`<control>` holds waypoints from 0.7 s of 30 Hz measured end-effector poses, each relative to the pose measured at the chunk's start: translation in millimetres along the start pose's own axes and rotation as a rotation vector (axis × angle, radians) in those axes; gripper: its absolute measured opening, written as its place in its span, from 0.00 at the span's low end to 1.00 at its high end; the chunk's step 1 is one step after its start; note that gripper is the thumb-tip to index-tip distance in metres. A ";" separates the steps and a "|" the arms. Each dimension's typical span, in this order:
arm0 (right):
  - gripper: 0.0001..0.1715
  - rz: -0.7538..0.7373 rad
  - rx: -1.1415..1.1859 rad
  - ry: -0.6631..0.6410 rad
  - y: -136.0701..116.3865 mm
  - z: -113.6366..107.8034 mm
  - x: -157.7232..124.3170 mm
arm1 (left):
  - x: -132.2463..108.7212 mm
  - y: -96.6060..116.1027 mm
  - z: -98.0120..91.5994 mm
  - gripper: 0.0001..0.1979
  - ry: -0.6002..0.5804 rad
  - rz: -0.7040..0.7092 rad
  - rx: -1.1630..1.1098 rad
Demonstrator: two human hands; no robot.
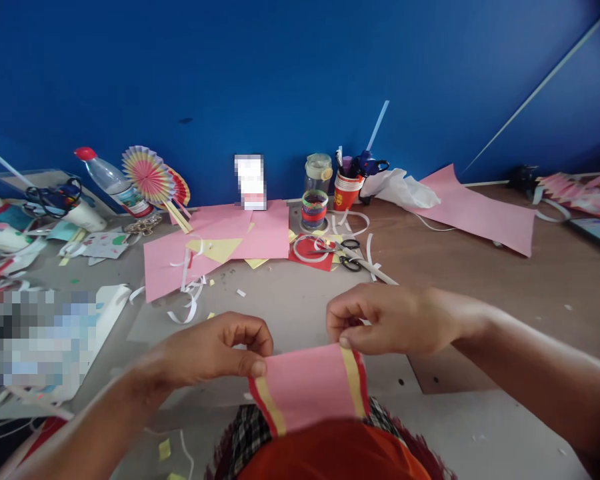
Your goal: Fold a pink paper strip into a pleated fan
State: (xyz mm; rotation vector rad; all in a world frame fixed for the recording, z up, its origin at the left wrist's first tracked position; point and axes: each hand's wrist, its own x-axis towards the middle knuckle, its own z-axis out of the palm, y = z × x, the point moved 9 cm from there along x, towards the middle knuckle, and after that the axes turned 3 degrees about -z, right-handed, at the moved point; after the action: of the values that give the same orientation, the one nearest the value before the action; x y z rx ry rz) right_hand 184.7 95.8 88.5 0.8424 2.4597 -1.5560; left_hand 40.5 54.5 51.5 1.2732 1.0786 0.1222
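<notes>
A pink paper sheet point(310, 387) with yellow and red strips along two sides hangs between my hands, near the table's front edge. My left hand point(230, 347) pinches its upper left corner between thumb and fingers. At the upper right corner, my right hand point(380, 320) grips the paper with its thumb in front. The sheet's lower part reaches down to my orange clothing, and its lower edge is partly hidden there. Beyond my hands, black-handled scissors point(351, 256) lie on paper scraps beside a pale stick point(373, 265).
Larger pink sheets point(267, 230) lie at the back. Near the blue wall stand a phone point(251, 183), a jar point(316, 193), a red cup point(347, 192) of tools, a paper fan point(150, 173) and a bottle point(115, 183). White strips point(187, 307) curl across the table.
</notes>
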 end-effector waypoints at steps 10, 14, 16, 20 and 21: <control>0.11 -0.034 -0.560 0.161 56.1 24.5 55.4 | 46.7 -29.3 -20.7 0.04 0.434 -0.057 0.701; 0.08 -0.073 -0.809 0.225 67.3 43.9 65.2 | 53.3 -35.1 -14.2 0.04 0.487 -0.030 0.785; 0.07 -0.079 -0.884 0.238 71.4 49.6 66.6 | 52.6 -37.7 -13.9 0.05 0.461 -0.054 0.775; 0.06 -0.081 -0.961 0.265 75.2 54.6 67.4 | 50.0 -39.7 -15.1 0.07 0.407 -0.066 0.753; 0.06 -0.083 -0.968 0.272 74.8 54.7 67.2 | 49.5 -39.4 -15.0 0.08 0.408 -0.058 0.759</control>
State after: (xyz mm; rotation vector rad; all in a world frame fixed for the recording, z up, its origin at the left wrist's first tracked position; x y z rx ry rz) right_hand 155.7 98.9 -22.1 0.7658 2.9380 -0.1188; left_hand 38.1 81.4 -7.6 1.9444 1.5946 -0.0897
